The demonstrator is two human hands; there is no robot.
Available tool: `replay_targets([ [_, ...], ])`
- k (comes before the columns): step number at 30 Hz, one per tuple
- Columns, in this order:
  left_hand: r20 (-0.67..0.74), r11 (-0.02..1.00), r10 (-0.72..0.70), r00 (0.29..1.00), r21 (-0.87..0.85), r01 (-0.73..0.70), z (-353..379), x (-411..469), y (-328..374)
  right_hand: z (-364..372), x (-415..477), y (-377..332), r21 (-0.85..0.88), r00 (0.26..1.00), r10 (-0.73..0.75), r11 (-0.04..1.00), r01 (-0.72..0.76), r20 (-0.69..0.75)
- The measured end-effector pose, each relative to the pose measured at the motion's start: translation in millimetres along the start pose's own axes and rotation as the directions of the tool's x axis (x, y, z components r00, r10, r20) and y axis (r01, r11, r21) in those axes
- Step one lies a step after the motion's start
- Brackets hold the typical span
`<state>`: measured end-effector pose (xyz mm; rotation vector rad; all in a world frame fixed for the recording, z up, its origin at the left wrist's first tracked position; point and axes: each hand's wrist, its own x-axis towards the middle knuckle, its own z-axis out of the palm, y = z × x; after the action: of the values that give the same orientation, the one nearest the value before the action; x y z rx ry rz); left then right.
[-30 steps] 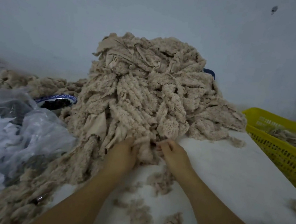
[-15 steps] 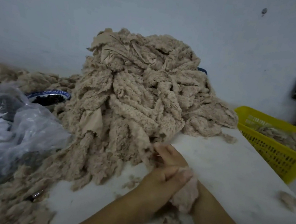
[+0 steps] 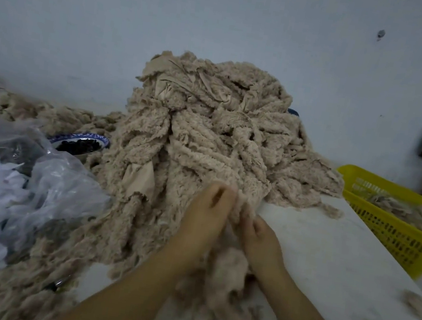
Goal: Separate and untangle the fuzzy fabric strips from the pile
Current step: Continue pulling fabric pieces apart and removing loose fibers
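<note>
A: Where is free room lying?
B: The white table is lying bare on the right, between the pile and the yellow basket.
A: And left?
B: A plastic bag is crowding against the pile, with a bowl sitting behind it.

One pile, one yellow basket, one bowl, perhaps one plastic bag.

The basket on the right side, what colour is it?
Yellow. The basket shows best in the head view, the only one.
</note>
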<state>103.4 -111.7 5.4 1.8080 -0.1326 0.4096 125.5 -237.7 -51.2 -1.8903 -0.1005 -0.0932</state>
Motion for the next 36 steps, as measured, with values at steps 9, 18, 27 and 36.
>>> replay_targets([
  [9, 0.252, 0.661, 0.036, 0.967, 0.719, -0.212, 27.6, 115.4, -21.3, 1.4, -9.9, 0.9, -0.213, 0.974, -0.187, 0.964, 0.157, -0.125],
  [18, 0.299, 0.618, -0.294, 0.908, 0.784, -0.058, 66.9, 156.1, -55.1, -1.9, 4.3, 8.7, -0.183, 0.986, -0.117, 0.979, 0.094, -0.121],
  [27, 0.494, 0.766, -0.294, 0.818, 0.634, -0.108, 57.4, 103.8, -44.6, -7.2, 9.5, 5.0, 0.103, 0.950, 0.065, 0.994, -0.035, -0.306],
  [36, 0.719, 0.840, -0.185, 0.670, 0.469, -0.271, 14.1, -18.6, 8.1, -30.4, 21.6, -11.7, 0.292, 0.930, 0.271, 0.894, -0.338, 0.249],
])
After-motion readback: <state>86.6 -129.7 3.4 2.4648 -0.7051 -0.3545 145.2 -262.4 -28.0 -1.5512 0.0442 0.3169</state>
